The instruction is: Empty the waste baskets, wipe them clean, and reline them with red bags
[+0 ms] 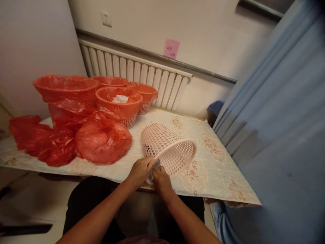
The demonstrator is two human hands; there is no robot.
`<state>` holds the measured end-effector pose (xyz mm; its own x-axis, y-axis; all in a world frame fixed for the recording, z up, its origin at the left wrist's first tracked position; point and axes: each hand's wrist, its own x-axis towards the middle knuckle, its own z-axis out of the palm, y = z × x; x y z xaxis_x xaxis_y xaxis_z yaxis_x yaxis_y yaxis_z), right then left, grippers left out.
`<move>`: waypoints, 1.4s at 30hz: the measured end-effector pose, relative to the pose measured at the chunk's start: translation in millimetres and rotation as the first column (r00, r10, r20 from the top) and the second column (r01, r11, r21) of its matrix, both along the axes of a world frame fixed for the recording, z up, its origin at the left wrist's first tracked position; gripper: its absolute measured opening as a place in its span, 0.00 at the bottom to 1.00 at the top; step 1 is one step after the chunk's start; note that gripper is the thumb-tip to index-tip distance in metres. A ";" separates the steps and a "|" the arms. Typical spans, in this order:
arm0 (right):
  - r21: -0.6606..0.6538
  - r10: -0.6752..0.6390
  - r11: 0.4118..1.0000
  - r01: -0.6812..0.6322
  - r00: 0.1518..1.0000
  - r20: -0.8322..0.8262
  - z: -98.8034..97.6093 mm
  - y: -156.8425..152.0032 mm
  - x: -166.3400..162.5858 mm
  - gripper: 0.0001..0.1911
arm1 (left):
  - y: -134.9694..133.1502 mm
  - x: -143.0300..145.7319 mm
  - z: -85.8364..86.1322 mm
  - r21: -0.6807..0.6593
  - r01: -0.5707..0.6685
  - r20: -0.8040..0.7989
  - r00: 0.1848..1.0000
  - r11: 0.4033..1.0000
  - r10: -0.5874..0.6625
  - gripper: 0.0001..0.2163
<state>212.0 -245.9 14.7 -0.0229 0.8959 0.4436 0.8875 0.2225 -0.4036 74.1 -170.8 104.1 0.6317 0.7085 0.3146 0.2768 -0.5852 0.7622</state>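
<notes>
A pale pink perforated plastic basket (pixel 167 149) lies on its side on the table, its open mouth turned toward me and to the right. My left hand (pixel 140 171) is closed on the near rim of the basket. My right hand (pixel 160 179) is closed right beside it, pinching something small and greyish at the rim that I cannot make out. Both hands touch each other at the table's front edge.
Red plastic bags (pixel 101 140) lie heaped at the left. Behind them stand several baskets lined with red bags (pixel 119 103), one holding something white. The table (pixel 215 162) has a floral cover. A white radiator (pixel 137 73) runs along the wall; a blue curtain (pixel 279 118) hangs at right.
</notes>
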 end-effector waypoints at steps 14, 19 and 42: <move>-0.020 -0.265 0.964 0.266 0.963 0.044 -35.5 -5.5 42.8 0.31 | -26.1 5.7 -54.6 -0.089 -0.072 0.140 0.987 0.993 0.084 0.08; -0.049 -0.309 0.951 0.306 0.924 -0.225 -30.3 0.2 39.4 0.34 | -35.8 -1.4 -103.1 -0.214 -0.122 0.141 0.978 0.969 0.154 0.04; -0.173 -0.185 0.966 0.194 0.980 0.068 -10.2 -9.9 68.9 0.19 | -12.7 7.6 -7.2 -0.091 0.051 0.126 0.991 0.995 -0.040 0.07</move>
